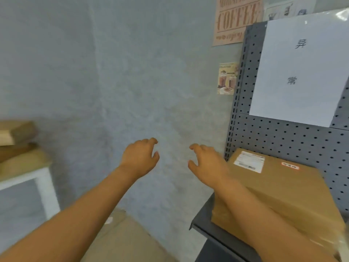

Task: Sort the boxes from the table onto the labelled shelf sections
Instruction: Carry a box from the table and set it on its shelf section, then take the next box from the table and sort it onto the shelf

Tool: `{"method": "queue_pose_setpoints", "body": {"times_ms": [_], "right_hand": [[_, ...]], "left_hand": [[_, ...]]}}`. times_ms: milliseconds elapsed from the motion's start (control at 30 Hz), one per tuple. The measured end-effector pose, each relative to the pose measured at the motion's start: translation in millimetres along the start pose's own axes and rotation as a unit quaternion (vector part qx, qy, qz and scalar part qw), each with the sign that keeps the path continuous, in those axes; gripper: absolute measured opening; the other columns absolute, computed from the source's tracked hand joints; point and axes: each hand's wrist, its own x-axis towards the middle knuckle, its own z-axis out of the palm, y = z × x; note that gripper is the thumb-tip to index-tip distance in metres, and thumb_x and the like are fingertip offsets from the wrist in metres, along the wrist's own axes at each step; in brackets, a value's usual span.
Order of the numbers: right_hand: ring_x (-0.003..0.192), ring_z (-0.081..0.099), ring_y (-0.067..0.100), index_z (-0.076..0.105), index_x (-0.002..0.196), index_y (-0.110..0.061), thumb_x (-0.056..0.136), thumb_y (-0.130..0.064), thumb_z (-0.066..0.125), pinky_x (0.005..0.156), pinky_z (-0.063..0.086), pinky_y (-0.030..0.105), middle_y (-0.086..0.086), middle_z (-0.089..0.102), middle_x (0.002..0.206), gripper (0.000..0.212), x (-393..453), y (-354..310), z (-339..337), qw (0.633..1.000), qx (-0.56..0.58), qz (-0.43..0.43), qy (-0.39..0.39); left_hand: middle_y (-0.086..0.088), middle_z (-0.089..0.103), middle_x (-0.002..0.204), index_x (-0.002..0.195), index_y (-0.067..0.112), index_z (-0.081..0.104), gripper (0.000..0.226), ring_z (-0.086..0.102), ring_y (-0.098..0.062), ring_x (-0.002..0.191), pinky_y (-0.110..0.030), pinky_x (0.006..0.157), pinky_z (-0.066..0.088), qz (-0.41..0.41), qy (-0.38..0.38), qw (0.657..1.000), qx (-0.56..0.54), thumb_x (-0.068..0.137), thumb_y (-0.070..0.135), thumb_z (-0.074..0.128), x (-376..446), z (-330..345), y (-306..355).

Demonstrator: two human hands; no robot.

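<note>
Matt cardboard box (279, 188) on a perforated grey metal shelf (279, 137).

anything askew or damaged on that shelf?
The brown cardboard box with a white shipping label sits skewed on the dark grey metal shelf, one corner past the front edge. No damage shows. Both hands are empty.

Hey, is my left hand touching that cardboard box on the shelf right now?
Apart. The head view shows the left hand in mid-air before the wall, with the right hand between it and the cardboard box on the shelf.
</note>
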Motion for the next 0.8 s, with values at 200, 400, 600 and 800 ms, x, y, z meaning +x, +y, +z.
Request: {"method": "queue_pose_setpoints", "body": {"times_ms": [200,400,600,800], "right_hand": [[0.131,0.044,0.028,0.031,0.152,-0.018,0.101,-0.036,0.046,0.103,0.041,0.038,0.006,0.045,0.146,0.057,31.2,-139.5,39.3,0.991,0.048,-0.124,-0.024],[0.131,0.043,0.029,0.033,0.151,-0.017,0.1,-0.033,0.048,0.104,0.039,0.038,0.006,0.045,0.146,0.056,55.2,-289.2,62.4,0.976,0.061,-0.208,-0.024],[0.131,0.045,0.028,0.037,0.149,-0.019,0.097,-0.034,0.051,0.102,0.041,0.036,0.006,0.049,0.143,0.056,78.2,-457.5,102.0,0.958,0.105,-0.266,-0.023],[0.13,0.046,0.028,0.041,0.146,-0.019,0.097,-0.03,0.053,0.101,0.04,0.035,0.004,0.05,0.143,0.052,103.7,-574.7,140.1,0.947,0.15,-0.281,-0.049]], "left_hand": [[-0.008,0.057,0.134,0.146,0.018,0.04,0.05,0.055,-0.031,0.12,-0.039,0.094,0.045,-0.099,0.02,0.981,0.165,0.099,0.036,0.046,-78.9,-85.0,-140.7],[-0.008,0.058,0.127,0.138,0.017,0.045,0.046,0.053,-0.03,0.117,-0.039,0.091,0.045,-0.19,0.045,0.955,0.224,0.096,0.035,0.048,-152.4,-159.9,-264.4],[-0.004,0.059,0.127,0.139,0.021,0.045,0.046,0.056,-0.026,0.115,-0.04,0.091,0.05,-0.247,0.056,0.934,0.25,0.095,0.036,0.049,-227.4,-224.0,-393.8],[-0.002,0.059,0.124,0.135,0.021,0.047,0.044,0.056,-0.024,0.112,-0.04,0.091,0.05,-0.307,0.044,0.913,0.264,0.094,0.037,0.05,-274.4,-271.9,-507.1]]}}
